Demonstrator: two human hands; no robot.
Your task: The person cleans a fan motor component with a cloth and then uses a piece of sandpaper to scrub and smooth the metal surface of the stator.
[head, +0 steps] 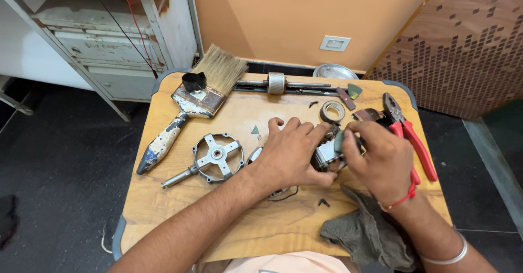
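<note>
- My left hand [291,153] cups the small motor core [327,154] over the bench [163,207], steadying it.
- My right hand [381,161] pinches its end, fingers closed, to work the windings.
- Pliers [408,134] lie just beside, within reach.

Bright, even indoor light, soft shadows, sharp focus, slight wide-angle bending at edges.

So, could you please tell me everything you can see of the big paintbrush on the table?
The paintbrush lies flat on the wooden table, left of both hands, slanting from lower left to upper right. Its pale handle is chipped and paint-stained, with blue near the tip. A worn, paint-smeared metal band holds splayed tan bristles. A small black piece rests on it beside the bristles. Neither hand touches it.
</note>
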